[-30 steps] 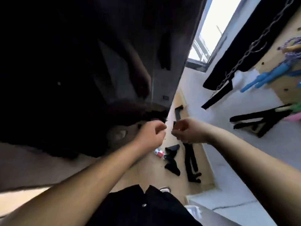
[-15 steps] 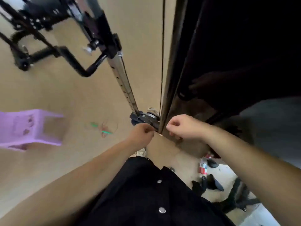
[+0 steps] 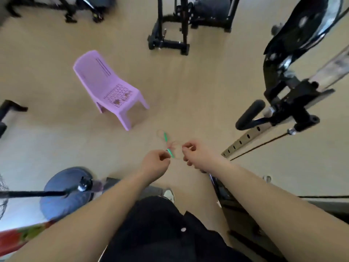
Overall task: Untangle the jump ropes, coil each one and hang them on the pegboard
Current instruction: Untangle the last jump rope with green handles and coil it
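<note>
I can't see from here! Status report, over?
Left grip and right grip curled, hold unclear. Green-handled jump rope tangled, apparently on floor beyond them. Purple chair clear of it.

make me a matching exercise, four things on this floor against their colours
Things:
1. chair
2. rope handle
3. round base
4. gym frame

Colours:
A. black
B. green
C. purple
D. blue-grey

Pairs: 1-C, 2-B, 3-D, 4-A
</note>
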### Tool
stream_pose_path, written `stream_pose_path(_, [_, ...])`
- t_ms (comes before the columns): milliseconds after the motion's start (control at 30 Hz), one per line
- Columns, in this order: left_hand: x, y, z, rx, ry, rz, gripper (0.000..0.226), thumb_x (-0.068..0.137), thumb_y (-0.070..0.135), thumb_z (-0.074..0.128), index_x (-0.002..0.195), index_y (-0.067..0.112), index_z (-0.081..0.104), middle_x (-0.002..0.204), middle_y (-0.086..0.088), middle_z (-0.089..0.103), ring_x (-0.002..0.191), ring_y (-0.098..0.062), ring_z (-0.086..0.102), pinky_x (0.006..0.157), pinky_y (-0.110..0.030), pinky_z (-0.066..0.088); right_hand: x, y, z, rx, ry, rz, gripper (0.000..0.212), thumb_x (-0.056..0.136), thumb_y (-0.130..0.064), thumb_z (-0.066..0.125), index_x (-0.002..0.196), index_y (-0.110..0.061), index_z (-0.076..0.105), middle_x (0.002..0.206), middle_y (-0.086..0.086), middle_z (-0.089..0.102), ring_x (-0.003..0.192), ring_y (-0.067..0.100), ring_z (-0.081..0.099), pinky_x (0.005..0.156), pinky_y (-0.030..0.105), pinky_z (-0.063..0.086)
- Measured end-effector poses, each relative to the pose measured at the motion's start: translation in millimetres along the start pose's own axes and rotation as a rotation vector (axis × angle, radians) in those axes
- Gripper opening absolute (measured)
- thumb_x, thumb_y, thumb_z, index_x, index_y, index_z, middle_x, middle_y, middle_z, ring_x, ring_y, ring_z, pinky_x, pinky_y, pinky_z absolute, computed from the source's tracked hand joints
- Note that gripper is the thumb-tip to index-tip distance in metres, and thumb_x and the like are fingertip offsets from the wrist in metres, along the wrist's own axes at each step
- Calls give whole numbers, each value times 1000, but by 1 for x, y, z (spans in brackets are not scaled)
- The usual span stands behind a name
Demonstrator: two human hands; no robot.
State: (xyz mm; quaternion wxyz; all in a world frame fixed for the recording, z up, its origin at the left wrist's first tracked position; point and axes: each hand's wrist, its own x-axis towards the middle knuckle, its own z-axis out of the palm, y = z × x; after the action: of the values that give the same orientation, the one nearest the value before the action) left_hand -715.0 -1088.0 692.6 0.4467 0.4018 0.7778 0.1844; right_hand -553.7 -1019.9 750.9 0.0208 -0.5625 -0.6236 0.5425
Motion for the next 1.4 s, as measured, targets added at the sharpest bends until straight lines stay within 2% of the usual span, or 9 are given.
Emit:
stream_pose_path(167, [61,8,-53,-60,34,-40,16,91,14,62,99,13,76,80,-2,72,77,-21,64,78,-38,56,87,-63,-3,2,1,-1,15,97,-23,52,93,-14,63,82,12,72,71,21,64,66,31,48])
stream_pose_path(267, [94,20,-74,-100,31,-73,15,90,12,60,95,14,74,80,-7,72,78,-22,65,73,-37,55,129,-93,-16,2,4,24,16,93,-27,51,81,-24,61,74,1,71,65,19,66,67,33,51])
stream_pose_path(400, [149,42,-93,-141,20,-87,17,90,10,58,89,22,70,84,-5,71,79,-22,66,70,-34,55,191,-119,-39,-66,-35,27,15,93,-19,46,84,-17,58,77,9,63,65,23,58,61,34,44])
stream_pose_path(633, [241,89,-137,-40,40,-52,24,95,17,58,114,16,72,105,-1,71,103,-22,67,94,-36,55,274,-155,-88,-57,-29,70,18,97,-16,44,92,-13,62,82,10,64,67,24,59,58,28,40])
stream_pose_path(767, [309,117,-171,103,-13,64,20,95,17,57,108,16,72,98,5,65,103,-22,66,88,-29,51,325,-166,-109,-59,32,113,16,97,-18,47,85,-16,58,84,12,68,68,23,60,62,33,45])
stream_pose_path(967, [434,150,-208,369,-225,229,28,99,20,53,122,17,68,116,1,70,103,-18,65,87,-25,49,389,-178,-123,4,226,183,17,97,-26,54,96,-15,67,99,13,74,97,33,71,87,46,58])
stream_pose_path(1100, [479,172,-215,534,-396,371,29,98,19,53,122,17,69,119,2,69,110,-18,65,90,-21,44,392,-174,-120,117,404,336,24,99,-24,53,99,-7,70,96,15,75,94,33,70,87,47,57])
stream_pose_path(1267, [486,197,-198,702,-599,553,30,95,18,55,121,16,70,124,-4,72,117,-23,65,103,-34,51,361,-152,-105,213,629,563,24,98,-26,55,93,-10,71,95,12,73,94,32,66,84,36,53])
stream_pose_path(1400, [469,205,-174,798,-708,682,30,96,18,55,122,15,70,121,-2,72,115,-20,65,95,-23,47,333,-127,-94,349,663,635,22,94,-31,54,77,-22,62,90,8,75,89,30,71,78,35,57])
